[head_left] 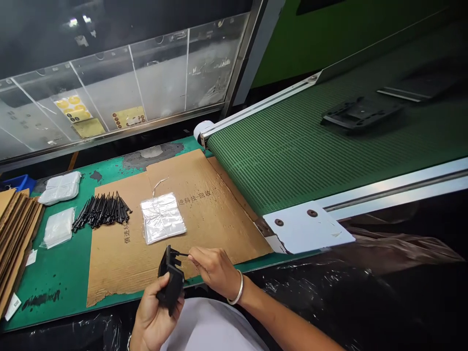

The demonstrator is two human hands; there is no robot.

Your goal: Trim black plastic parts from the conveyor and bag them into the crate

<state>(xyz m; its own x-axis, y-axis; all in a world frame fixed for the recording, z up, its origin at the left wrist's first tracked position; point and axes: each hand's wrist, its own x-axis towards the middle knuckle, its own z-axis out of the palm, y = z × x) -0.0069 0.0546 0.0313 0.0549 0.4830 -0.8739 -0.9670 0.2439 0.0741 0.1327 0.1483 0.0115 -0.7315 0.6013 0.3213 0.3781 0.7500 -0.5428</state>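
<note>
My left hand (155, 309) is closed around a black plastic part (171, 282), tilted up above the near edge of the table. With thumb and fingers pinched, my right hand (212, 267) grips a thin black rod (183, 254) whose far end meets the black part. Whether the rod sits in a hole there, I cannot tell. Just beyond both hands a stack of clear plastic bags (163, 219) lies on a cardboard sheet (226, 219). To its left is a pile of black rods (102, 209) with thicker ends.
A green conveyor belt (256, 146) at the right carries black plastic parts (361, 114). More bag stacks (60, 187) lie on the green table (73, 278). Folded cardboard (18, 239) stands at the left edge. A white bracket (307, 226) projects at the belt's near corner.
</note>
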